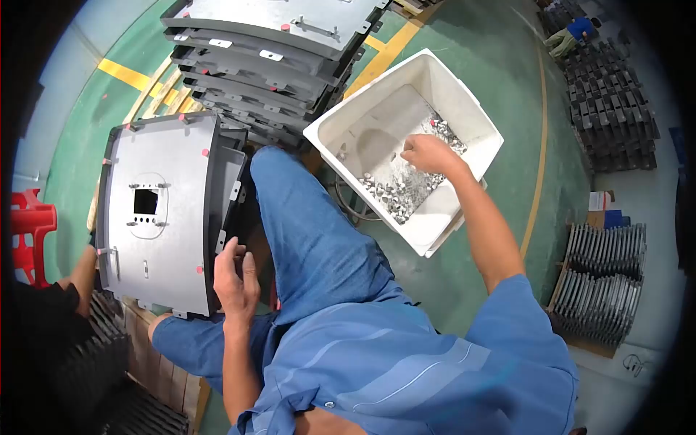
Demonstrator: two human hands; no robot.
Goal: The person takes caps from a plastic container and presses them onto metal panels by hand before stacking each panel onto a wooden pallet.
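Observation:
A white bin [330,138] stands right of centre, with many small metal parts [406,190] heaped along its lower side. Over these parts is my right hand [428,154], its fingers bent together in a pinch; what they hold, if anything, is too small to name. My left hand [237,281] is raised beside the right edge of a grey metal panel [174,254], fingers apart and holding nothing. The panel has a square cut-out near its middle and several red plugs around its edges.
Grey panels [254,69] are stacked behind. A red plastic object [32,228] stands at the far left, near a co-worker's arm [85,279]. Racks of metal parts [598,283] line the right side. Another person [578,30] bends at the top right.

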